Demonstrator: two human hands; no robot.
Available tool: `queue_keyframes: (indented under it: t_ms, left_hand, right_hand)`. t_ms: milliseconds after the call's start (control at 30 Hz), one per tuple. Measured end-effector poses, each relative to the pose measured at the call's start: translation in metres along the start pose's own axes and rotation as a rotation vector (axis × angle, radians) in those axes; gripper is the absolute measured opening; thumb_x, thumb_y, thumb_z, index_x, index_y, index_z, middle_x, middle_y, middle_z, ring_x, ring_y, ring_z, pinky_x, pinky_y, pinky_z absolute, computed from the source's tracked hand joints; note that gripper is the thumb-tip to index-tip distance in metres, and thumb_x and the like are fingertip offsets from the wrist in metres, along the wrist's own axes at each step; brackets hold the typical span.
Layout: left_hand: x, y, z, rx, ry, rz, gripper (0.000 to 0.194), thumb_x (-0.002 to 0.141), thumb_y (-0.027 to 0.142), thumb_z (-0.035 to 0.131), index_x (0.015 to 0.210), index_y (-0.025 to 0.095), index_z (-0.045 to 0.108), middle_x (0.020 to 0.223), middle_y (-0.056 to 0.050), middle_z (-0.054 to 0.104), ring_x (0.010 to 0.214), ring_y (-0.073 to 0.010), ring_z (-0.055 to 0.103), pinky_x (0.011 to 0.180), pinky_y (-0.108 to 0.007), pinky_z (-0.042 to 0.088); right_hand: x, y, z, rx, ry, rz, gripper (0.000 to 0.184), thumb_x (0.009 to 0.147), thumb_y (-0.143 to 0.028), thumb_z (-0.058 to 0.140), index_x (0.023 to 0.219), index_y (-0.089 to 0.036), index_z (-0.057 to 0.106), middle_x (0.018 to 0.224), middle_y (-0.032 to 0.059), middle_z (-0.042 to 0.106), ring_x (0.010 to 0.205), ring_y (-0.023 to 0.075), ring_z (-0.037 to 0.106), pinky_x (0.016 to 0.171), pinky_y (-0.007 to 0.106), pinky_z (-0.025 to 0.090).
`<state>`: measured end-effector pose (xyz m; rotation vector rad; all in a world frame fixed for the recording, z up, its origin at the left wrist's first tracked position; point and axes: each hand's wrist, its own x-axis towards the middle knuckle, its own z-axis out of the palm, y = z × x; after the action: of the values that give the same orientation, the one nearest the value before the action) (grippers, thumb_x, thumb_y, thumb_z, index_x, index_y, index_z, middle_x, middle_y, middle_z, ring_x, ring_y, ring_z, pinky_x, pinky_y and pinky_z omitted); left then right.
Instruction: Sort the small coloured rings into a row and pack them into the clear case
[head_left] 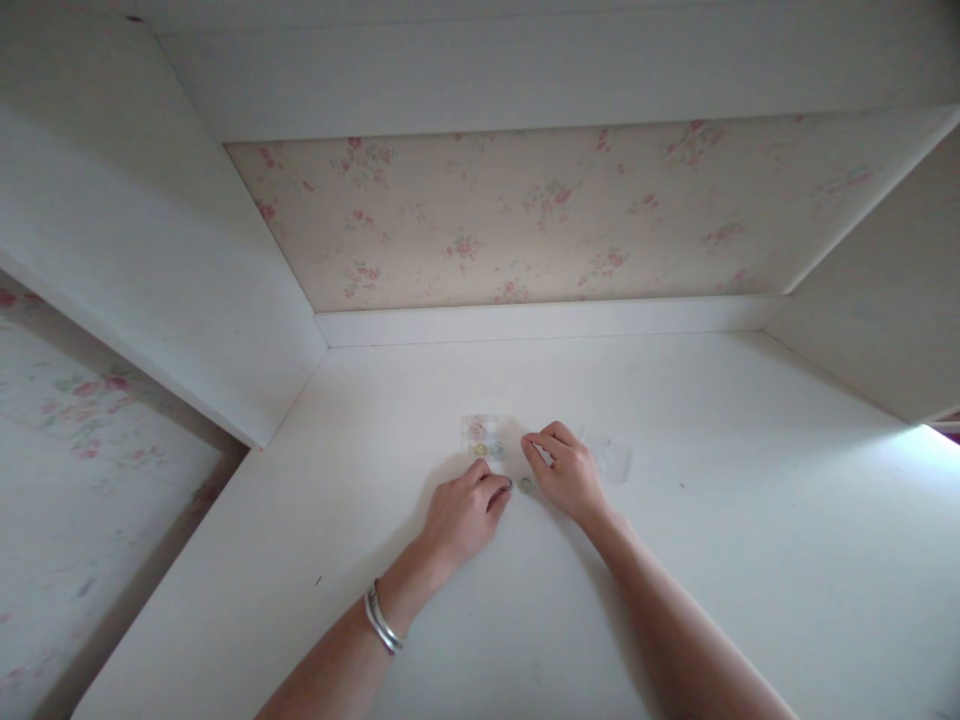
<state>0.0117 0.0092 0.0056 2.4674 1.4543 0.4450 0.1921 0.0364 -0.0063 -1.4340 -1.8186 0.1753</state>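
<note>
White desk (720, 600): both your forearms reach in over it from the near side, hands angled toward each other.
Right hand (568, 477): fingertips pinched together beside the clear tray; you cannot tell whether they grip anything.
Left hand (463, 512): thumb and forefinger closed on a dark-rimmed disc (509, 485).
Clear tray (498, 428): just far of your left hand, small coloured pieces in it.
Greenish disc (525, 486): on the desk between your hands.
Fingertip step: sorting or handling tiny pieces, it seems — calling for a light, steady pinch.
</note>
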Motion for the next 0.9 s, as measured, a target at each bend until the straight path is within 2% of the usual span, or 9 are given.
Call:
queue_keyframes:
  t_ms: [267, 367, 533, 767, 900]
  left_hand:
    - [-0.001, -0.002, 0.003, -0.135, 0.025, -0.009, 0.022, 0.092, 0.028, 0.045, 0.092, 0.027, 0.066, 0.091, 0.0, 0.06, 0.077, -0.0124, 0.06, 0.069, -0.023, 0.045]
    - [0.0, -0.005, 0.005, -0.262, 0.063, -0.045, 0.021, 0.091, 0.029, 0.047, 0.09, 0.025, 0.067, 0.087, 0.0, 0.059, 0.073, -0.0113, 0.059, 0.068, -0.022, 0.044]
    - [0.006, -0.005, 0.003, -0.39, 0.167, -0.045, 0.02, 0.09, 0.029, 0.048, 0.089, 0.021, 0.067, 0.086, -0.002, 0.058, 0.078, -0.0127, 0.058, 0.07, -0.022, 0.045]
    - [0.032, 0.001, -0.006, -0.232, 0.267, -0.046, 0.017, 0.091, 0.025, 0.047, 0.094, 0.021, 0.064, 0.09, -0.002, 0.058, 0.08, -0.0129, 0.058, 0.075, -0.023, 0.045]
    - [0.045, -0.002, -0.008, -0.097, 0.234, -0.065, 0.017, 0.09, 0.026, 0.048, 0.093, 0.024, 0.065, 0.09, -0.001, 0.059, 0.077, -0.0124, 0.059, 0.072, -0.023, 0.045]
  right_hand:
    - [0.0, 0.0, -0.004, -0.001, -0.023, -0.01, 0.024, 0.09, -0.03, 0.047, 0.087, -0.022, 0.069, 0.078, 0.0012, 0.056, 0.065, 0.0106, 0.053, 0.061, 0.021, 0.039]
    - [0.001, 0.001, -0.007, 0.006, -0.021, -0.004, 0.026, 0.091, -0.031, 0.045, 0.087, -0.023, 0.069, 0.076, 0.0009, 0.056, 0.062, 0.01, 0.052, 0.06, 0.02, 0.038]
    - [0.001, 0.002, -0.011, 0.027, -0.017, -0.007, 0.026, 0.092, -0.031, 0.045, 0.088, -0.023, 0.07, 0.075, 0.0013, 0.057, 0.06, 0.0096, 0.051, 0.059, 0.02, 0.037]
    - [0.002, 0.0, -0.015, 0.036, -0.028, -0.006, 0.025, 0.092, -0.031, 0.045, 0.09, -0.024, 0.069, 0.075, 0.0012, 0.057, 0.06, 0.0098, 0.051, 0.059, 0.02, 0.037]
    - [0.002, 0.001, -0.017, 0.026, -0.033, 0.001, 0.025, 0.092, -0.03, 0.045, 0.089, -0.024, 0.069, 0.075, 0.0013, 0.057, 0.06, 0.0097, 0.051, 0.059, 0.02, 0.037]
